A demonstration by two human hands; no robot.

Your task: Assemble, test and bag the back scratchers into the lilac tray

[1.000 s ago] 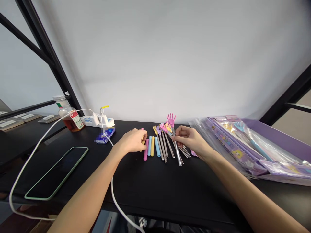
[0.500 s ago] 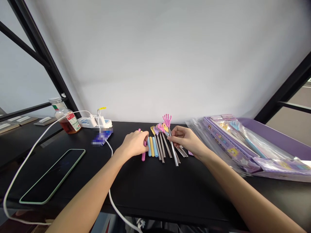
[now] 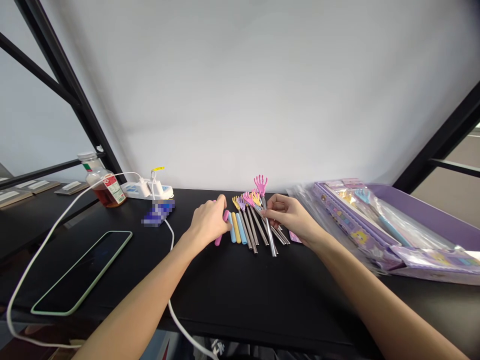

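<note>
Both hands are busy: your R hand (image 3: 283,212) pinches a pink scratcher (image 3: 269,232) by its upper shaft, while your L hand (image 3: 210,220) curls over a pink tube (image 3: 225,216), touching it, tho I can't tell if it's gripped. Step in hand looks like picking that tube w/ the scratcher held by, so next move prob. calls for a firm L pinch w/o rolling the blue & yellow tubes (image 3: 236,228) just right of it. Scratcher slants btwn your hands over the other scratchers (image 3: 250,232), head toward the wall (image 3: 240,100).
</note>
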